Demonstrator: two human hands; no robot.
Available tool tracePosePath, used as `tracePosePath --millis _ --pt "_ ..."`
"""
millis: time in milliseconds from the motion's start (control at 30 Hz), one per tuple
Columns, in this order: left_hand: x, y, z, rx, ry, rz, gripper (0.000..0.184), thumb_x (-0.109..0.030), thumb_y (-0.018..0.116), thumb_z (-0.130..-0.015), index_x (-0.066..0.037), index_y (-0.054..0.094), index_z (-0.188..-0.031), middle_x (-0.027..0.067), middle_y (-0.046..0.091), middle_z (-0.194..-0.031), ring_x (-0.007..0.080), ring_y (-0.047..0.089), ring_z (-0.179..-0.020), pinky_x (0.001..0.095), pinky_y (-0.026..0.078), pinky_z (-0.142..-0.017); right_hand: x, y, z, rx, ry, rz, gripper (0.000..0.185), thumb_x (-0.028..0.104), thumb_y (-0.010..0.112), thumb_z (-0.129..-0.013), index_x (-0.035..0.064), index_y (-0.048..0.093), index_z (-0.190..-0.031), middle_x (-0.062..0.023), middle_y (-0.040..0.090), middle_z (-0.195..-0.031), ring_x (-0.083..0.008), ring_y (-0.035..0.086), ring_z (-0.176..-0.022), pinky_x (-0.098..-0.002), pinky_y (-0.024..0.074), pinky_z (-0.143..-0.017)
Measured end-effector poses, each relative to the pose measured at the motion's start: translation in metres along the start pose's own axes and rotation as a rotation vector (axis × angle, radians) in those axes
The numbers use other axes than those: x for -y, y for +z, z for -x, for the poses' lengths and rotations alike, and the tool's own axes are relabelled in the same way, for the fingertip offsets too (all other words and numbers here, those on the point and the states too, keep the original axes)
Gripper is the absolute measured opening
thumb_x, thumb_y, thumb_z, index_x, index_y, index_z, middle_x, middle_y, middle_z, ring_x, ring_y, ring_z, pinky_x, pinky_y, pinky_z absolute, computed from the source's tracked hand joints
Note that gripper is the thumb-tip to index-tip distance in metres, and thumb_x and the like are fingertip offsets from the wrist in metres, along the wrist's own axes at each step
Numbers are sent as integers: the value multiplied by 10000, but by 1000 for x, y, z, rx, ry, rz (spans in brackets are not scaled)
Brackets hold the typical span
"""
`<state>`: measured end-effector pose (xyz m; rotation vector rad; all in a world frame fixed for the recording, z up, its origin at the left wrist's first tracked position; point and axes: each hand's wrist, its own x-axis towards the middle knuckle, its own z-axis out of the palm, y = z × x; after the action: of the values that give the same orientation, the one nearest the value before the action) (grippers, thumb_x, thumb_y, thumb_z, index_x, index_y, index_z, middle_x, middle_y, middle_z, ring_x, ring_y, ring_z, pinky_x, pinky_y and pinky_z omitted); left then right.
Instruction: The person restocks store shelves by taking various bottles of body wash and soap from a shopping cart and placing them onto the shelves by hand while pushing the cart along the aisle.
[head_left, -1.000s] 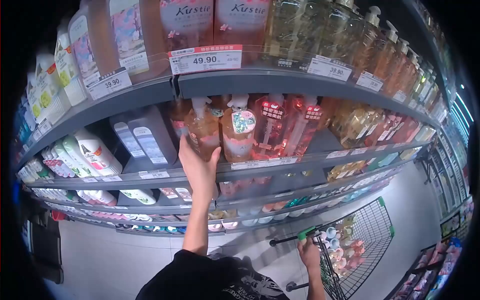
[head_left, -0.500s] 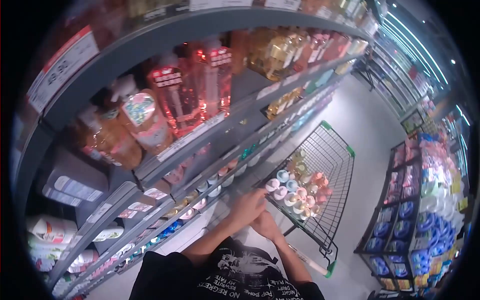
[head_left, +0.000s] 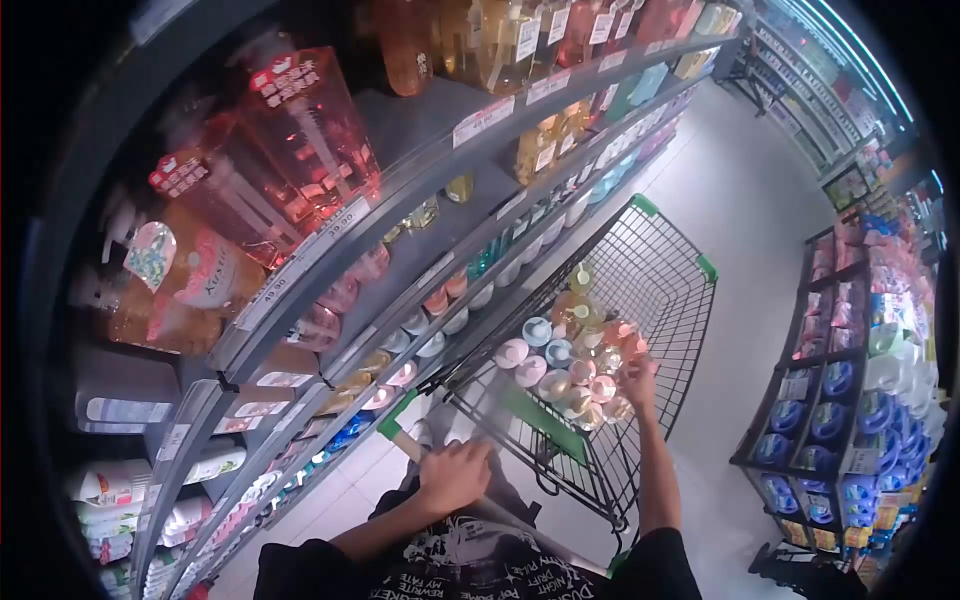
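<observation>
A shopping cart (head_left: 672, 408) with a dark wire basket and green corners stands before me. Inside it, several pump bottles (head_left: 560, 352) with pink, blue and cream tops are grouped upright. My left hand (head_left: 455, 476) is closed over the cart handle (head_left: 408, 443), near its green left end. Reaching over the cart's right side, my right hand (head_left: 638, 382) has its fingers apart beside the orange-pink bottles (head_left: 622, 340). Whether its fingertips touch a bottle is hard to see.
Shelves (head_left: 420, 165) on the left hold pump bottles, among them large red ones (head_left: 305, 125). A display rack (head_left: 835, 380) with blue round packages flanks the right. The pale floor aisle (head_left: 735, 200) runs on beyond the cart.
My hands, together near the cart before, have separated. The left has moved down onto the handle; the right has gone out over the bottles. The view has shifted, showing the shelf bottles differently.
</observation>
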<state>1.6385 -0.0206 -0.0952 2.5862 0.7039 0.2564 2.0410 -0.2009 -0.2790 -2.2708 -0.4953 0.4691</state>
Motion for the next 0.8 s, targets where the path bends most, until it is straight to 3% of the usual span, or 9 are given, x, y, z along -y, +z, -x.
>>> tracePosePath --millis 167,233,367,400,500,533,633,667,800 --pt "9 -1 17 56 -124 -112 265 -150 631 -731 -137 664 -993 51 668 -825 251 658 -736 412 529 -613 -57 55 -58 -216 -190 275 466 207 641 -833 11 502 -1232 -274 628 -1041 -468 640 -900 -489 518 -806" --pt "18 2 20 35 -125 -50 245 -164 615 -765 -125 660 -1002 85 669 -843 274 663 -748 437 537 -630 -29 66 -56 -162 -138 192 492 204 639 -834 40 479 -1270 -265 630 -1048 -451 637 -937 -489 513 -812" --pt "13 -6 21 137 -205 -146 233 -161 625 -748 -137 669 -976 52 679 -850 260 659 -756 419 529 -644 -7 79 -63 -154 -48 234 523 190 640 -833 68 448 -1303 -260 630 -1062 -439 625 -985 -499 500 -815" --pt "12 -8 20 162 -220 -157 247 -163 627 -747 -144 670 -990 38 685 -860 251 660 -772 403 527 -655 -16 82 -68 -75 -38 189 473 225 625 -843 41 477 -1252 -275 606 -1148 -447 590 -1061 -507 490 -866" --pt "13 -9 21 177 -218 -169 274 -164 629 -742 -147 667 -1013 38 688 -875 247 661 -787 401 525 -666 -33 100 -82 -42 86 177 395 238 615 -862 40 499 -1184 -277 610 -1117 -447 597 -1026 -516 492 -831" --pt "12 -10 20 184 -228 -176 268 -159 636 -730 -154 675 -995 30 689 -874 245 662 -779 406 523 -671 -36 103 -79 -110 -22 222 354 239 607 -880 34 513 -1154 -266 619 -1067 -440 610 -976 -524 491 -802" --pt "12 -9 18 153 -203 -183 263 -157 647 -720 -160 680 -980 19 688 -867 236 662 -769 398 518 -667 -38 109 -86 -167 -8 170 320 241 605 -890 36 520 -1121 -262 627 -1011 -428 622 -940 -526 491 -788" --pt "13 -9 17 147 -195 -186 259 -154 648 -717 -161 681 -973 15 688 -862 231 662 -763 392 516 -661 -39 109 -88 -187 -17 251 256 190 599 -918 27 496 -1087 -203 673 -859 -396 660 -816 -472 493 -684" --pt "14 -8 13 125 -168 -192 245 -142 649 -707 -166 686 -949 6 686 -850 216 660 -751 371 510 -646 -43 109 -88 -215 -10 158 261 234 594 -933 37 497 -1074 -210 670 -864 -388 658 -840 -475 492 -682"
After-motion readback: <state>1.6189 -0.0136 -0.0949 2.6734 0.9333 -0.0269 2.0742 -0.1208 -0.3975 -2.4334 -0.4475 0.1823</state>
